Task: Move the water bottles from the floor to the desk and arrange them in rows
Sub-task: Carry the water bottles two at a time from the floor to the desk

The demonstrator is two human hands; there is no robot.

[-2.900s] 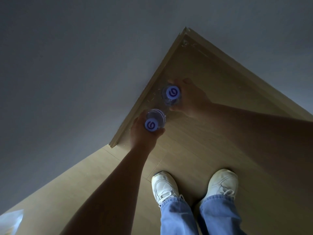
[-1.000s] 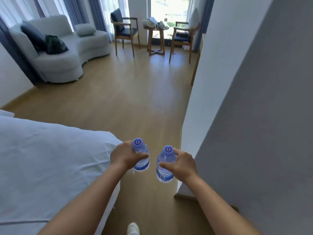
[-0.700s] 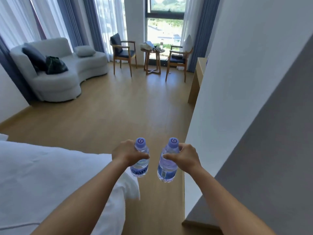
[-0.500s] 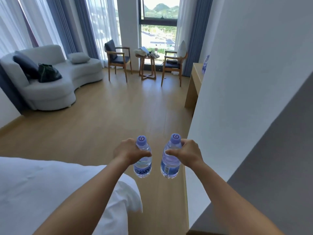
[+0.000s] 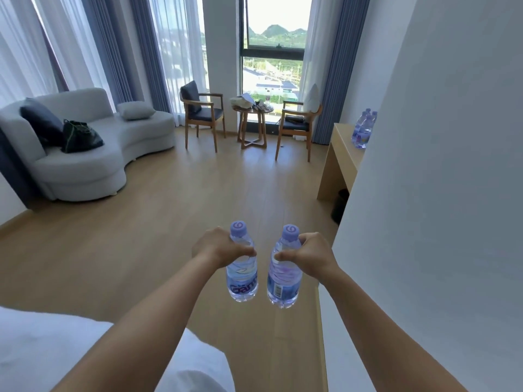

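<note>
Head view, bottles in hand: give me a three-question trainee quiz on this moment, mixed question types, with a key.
1. True or false: the left hand and the right hand each grip one water bottle, both upright.
2. Multiple choice: where do the bottles already delivered stand? A) on the sofa B) on the desk by the right wall C) on the round table between the chairs
3. Fill in: the left bottle and the right bottle have caps coloured ____.

Key
1. True
2. B
3. Purple
</note>
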